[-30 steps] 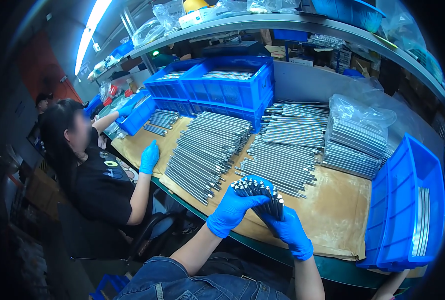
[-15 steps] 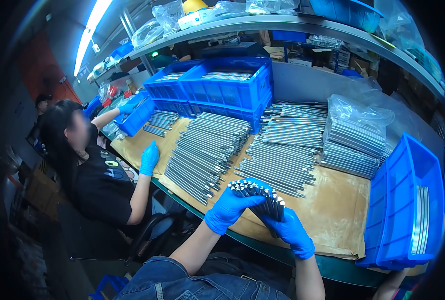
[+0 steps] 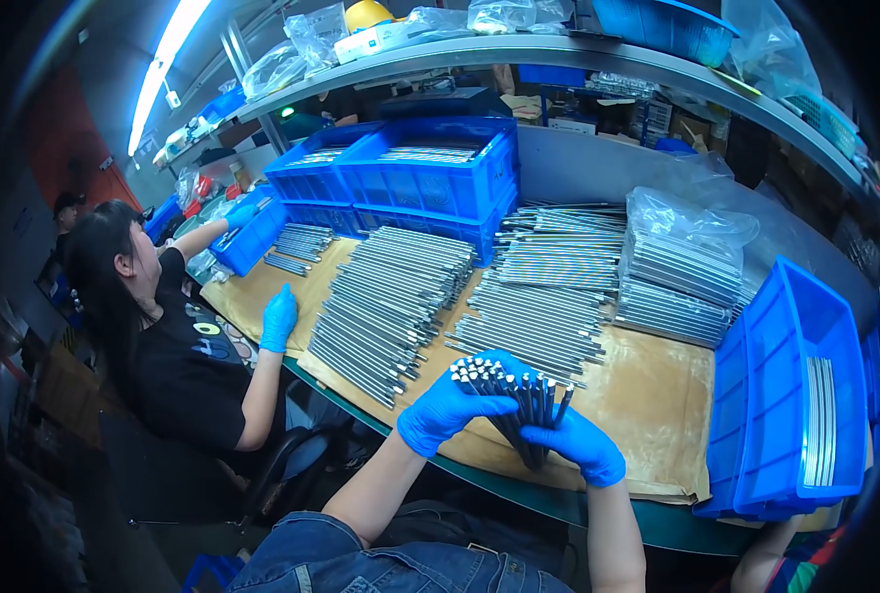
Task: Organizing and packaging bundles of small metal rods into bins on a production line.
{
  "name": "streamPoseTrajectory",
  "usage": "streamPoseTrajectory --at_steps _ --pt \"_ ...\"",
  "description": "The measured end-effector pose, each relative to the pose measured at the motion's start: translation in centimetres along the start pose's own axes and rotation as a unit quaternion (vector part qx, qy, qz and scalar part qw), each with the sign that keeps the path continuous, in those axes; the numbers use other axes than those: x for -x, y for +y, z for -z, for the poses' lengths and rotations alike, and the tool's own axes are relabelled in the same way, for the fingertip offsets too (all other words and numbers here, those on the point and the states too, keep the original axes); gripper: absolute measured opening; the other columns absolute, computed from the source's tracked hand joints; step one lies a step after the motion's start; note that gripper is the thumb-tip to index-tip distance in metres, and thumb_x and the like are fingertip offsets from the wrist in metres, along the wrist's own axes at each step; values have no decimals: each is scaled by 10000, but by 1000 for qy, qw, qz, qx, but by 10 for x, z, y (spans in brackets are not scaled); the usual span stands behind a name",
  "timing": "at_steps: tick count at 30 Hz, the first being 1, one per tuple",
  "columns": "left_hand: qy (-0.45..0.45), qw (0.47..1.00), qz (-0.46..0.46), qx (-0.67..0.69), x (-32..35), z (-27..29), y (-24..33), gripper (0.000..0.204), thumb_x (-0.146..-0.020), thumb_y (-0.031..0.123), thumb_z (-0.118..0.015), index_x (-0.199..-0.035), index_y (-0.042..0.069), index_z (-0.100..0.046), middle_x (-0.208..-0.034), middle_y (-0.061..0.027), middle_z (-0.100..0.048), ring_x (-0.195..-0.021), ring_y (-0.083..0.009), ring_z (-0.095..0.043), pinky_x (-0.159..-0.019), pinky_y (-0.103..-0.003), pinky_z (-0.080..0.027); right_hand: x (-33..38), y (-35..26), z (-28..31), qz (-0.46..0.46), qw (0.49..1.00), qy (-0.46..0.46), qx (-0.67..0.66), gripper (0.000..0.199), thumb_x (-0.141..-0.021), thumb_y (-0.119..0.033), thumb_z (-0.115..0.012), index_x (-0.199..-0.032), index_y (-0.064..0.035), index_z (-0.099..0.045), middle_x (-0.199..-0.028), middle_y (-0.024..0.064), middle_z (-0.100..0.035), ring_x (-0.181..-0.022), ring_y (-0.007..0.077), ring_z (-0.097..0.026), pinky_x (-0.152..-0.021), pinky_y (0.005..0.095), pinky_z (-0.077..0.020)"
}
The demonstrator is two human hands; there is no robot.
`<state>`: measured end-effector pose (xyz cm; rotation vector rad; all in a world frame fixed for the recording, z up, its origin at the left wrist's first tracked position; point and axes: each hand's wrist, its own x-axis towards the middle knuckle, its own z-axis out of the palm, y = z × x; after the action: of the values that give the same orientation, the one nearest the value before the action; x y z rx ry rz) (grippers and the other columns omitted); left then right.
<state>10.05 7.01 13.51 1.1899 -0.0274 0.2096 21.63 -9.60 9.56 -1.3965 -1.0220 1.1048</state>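
Observation:
A bundle of thin dark metal rods (image 3: 521,407) stands steeply tilted between my two hands, its pale ends facing up. My left hand (image 3: 457,403), in a blue glove, wraps the bundle near its top, thumb across the front. From the right my right hand (image 3: 580,445), gloved as well, closes on the rods lower down, and a few rods fan out on that side. The lower ends of the bundle are hidden. Just beyond my hands, a flat layer of rods (image 3: 531,321) lies on the brown-covered table (image 3: 657,410); a larger pile of rods (image 3: 390,296) lies to its left.
Blue bins (image 3: 415,188) with rods stand stacked at the back. At the right leans a tilted blue bin (image 3: 781,405) holding a few rods. Bagged rods (image 3: 682,267) lie behind. A co-worker (image 3: 173,346) sits at the left; a shelf (image 3: 519,49) spans above.
The rods at the bundle's right side have fanned apart, and my right hand has turned slightly around them. The whole view has shifted a little, moving the scene left.

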Motion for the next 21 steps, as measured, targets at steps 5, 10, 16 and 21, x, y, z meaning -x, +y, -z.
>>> streamPoseTrajectory --at_steps 5,10,16,21 --pt "-96 992 79 20 -16 -42 26 391 -656 20 -742 -1025 21 -612 -993 -85 -625 -971 -173 -593 -874 -307 -475 3 -7 7 -17 997 -16 68 606 -768 -278 -707 -1276 -60 -461 -1220 114 -513 -1049 212 -529 -917 324 -403" --pt "-179 975 48 -121 -23 -31 11 349 -680 97 -753 -1001 43 -626 -1001 -59 -619 -962 -160 -572 -872 -296 -455 9 -14 -10 101 994 18 33 670 -714 -263 -759 -1280 -67 -458 -1267 109 -472 -1095 238 -513 -914 319 -417" --pt "-228 961 44 -151 -35 -38 5 358 -658 106 -763 -985 46 -630 -943 -44 -613 -908 -158 -568 -827 -289 -450 9 33 -36 179 933 260 174 542 -694 -162 -770 -1172 -64 -532 -1150 83 -554 -1062 202 -524 -912 330 -429" --pt "-323 935 42 -143 -43 -37 6 317 -598 67 -792 -864 3 -630 -871 -89 -617 -813 -206 -583 -750 -318 -460 1 57 -28 228 930 256 136 383 -733 -162 -719 -1067 -51 -566 -1001 126 -595 -917 242 -574 -798 335 -463"
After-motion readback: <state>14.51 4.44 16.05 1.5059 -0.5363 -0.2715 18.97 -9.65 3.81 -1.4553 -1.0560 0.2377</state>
